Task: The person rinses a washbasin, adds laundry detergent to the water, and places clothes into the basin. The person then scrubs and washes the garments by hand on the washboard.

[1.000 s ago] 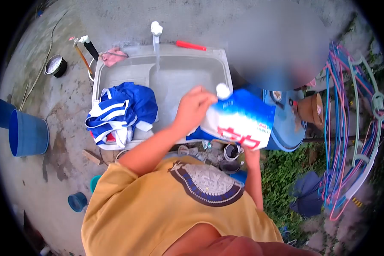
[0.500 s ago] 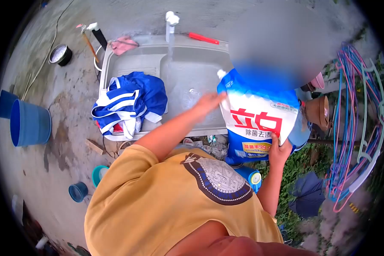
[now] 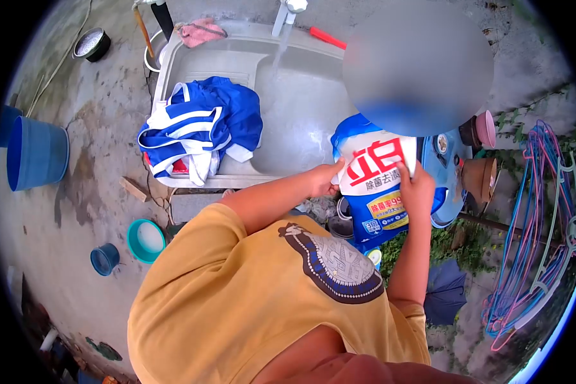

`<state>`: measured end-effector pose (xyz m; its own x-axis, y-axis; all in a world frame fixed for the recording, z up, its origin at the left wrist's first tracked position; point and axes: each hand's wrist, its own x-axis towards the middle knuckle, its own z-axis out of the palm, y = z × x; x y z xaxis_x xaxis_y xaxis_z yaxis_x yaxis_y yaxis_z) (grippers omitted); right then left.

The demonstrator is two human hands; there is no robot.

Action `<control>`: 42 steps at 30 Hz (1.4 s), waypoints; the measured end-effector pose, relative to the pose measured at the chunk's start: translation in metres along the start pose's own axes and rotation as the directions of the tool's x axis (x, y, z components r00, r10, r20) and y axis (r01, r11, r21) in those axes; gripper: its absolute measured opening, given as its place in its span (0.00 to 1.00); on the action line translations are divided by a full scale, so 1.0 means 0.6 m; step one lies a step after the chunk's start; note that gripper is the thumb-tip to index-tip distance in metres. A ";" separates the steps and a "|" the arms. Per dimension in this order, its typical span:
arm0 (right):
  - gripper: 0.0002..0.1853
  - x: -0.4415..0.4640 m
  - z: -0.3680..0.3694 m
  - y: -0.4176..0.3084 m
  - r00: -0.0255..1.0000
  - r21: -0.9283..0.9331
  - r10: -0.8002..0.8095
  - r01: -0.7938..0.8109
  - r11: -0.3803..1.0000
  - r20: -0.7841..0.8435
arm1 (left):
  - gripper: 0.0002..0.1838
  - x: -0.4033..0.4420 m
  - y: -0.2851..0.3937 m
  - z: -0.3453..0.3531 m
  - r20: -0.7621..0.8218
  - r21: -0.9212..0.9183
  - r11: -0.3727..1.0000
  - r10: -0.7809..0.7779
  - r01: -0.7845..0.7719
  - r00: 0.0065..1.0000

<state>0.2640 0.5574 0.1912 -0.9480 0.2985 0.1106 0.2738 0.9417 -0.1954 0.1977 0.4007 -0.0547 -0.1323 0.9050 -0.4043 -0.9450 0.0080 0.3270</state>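
Note:
A blue and white laundry detergent pouch [image 3: 377, 192] with red lettering is held upright in front of my chest, at the sink's right corner. My left hand [image 3: 326, 178] grips its left edge, fingers closed. On the opposite side my right hand [image 3: 417, 185] is closed on the right edge, thumb on the printed front. A grey blur covers the pouch's top, so its spout cannot be seen. Left of the hands, a blue garment with white stripes [image 3: 201, 128] lies bunched on the washboard side of the grey sink [image 3: 301, 115].
Water runs from a white tap [image 3: 288, 16]. A pink cloth [image 3: 200, 32] and a red-handled tool [image 3: 327, 37] rest on the sink's back rim. Coloured hangers [image 3: 537, 230] hang at right. Blue buckets [image 3: 38, 153] and a teal basin [image 3: 146, 240] stand on the left ground.
My left hand has moved from near the pouch's spout down to its left edge and closed on it. The pouch has tilted and its spout is now hidden. The view has shifted.

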 end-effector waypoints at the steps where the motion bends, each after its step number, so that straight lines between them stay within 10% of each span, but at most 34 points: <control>1: 0.15 0.001 0.009 0.006 0.999 -0.025 -0.016 0.016 1.000 0.036 | 0.25 -0.004 0.003 0.023 -0.105 -0.012 1.000 -0.030 0.029 0.994; 10: 0.14 -0.005 0.021 -0.002 1.000 0.041 0.016 -0.017 0.999 0.026 | 0.25 -0.027 -0.009 -0.011 -0.093 -0.038 0.993 0.104 -0.108 0.990; 16: 0.15 0.003 0.026 0.001 0.987 0.095 0.089 -0.103 0.990 0.136 | 0.22 -0.027 -0.025 0.016 0.062 0.371 0.916 0.142 -0.155 0.988; 42: 0.17 -0.013 0.047 0.072 0.999 0.207 -0.009 0.016 0.978 -0.033 | 0.34 -0.051 -0.039 0.070 -0.008 0.079 0.987 0.144 -0.143 0.990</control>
<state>0.2783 0.5915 0.1544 -0.9445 0.2951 0.1445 0.2195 0.8938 -0.3911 0.2365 0.3904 -0.0142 -0.2693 0.8934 -0.3596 -0.8896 -0.0877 0.4482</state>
